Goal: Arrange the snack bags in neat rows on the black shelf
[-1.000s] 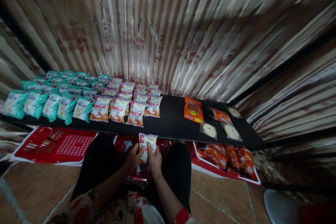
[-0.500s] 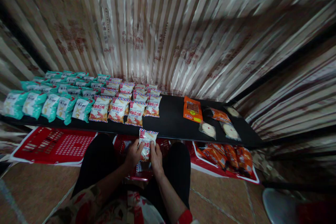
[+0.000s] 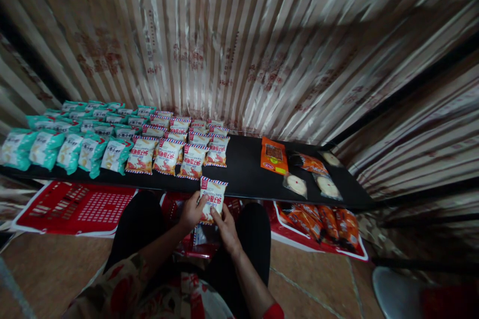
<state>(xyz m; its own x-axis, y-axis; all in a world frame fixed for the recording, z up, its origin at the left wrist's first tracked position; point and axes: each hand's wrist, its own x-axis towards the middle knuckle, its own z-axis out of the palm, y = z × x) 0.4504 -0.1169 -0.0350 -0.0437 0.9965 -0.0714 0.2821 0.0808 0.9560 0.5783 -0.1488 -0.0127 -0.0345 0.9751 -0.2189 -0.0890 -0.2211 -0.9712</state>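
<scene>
Between my two hands is a white-and-orange snack bag [image 3: 212, 198] with a striped top edge, held upright at the front edge of the black shelf [image 3: 243, 164]. My left hand [image 3: 193, 211] is closed on its left side. Lower down on the right, my right hand [image 3: 225, 228] grips it, thumb on the front. Matching snack bags [image 3: 192, 160] stand in rows on the shelf just beyond my hands. Farther left, several teal snack bags [image 3: 117, 154] stand in similar rows.
Right on the shelf lie an orange packet [image 3: 274, 155], another orange packet [image 3: 312, 163] and round white items in clear wrap [image 3: 297, 185]. Below are a red basket [image 3: 78, 209] at left, a basket of orange packets [image 3: 329, 227] at right, and one between my knees. A striped curtain [image 3: 209, 35] hangs behind.
The held snack bag has risen slightly and moved a little right, toward the shelf edge. My right hand has slid lower on it, showing more of its front.
</scene>
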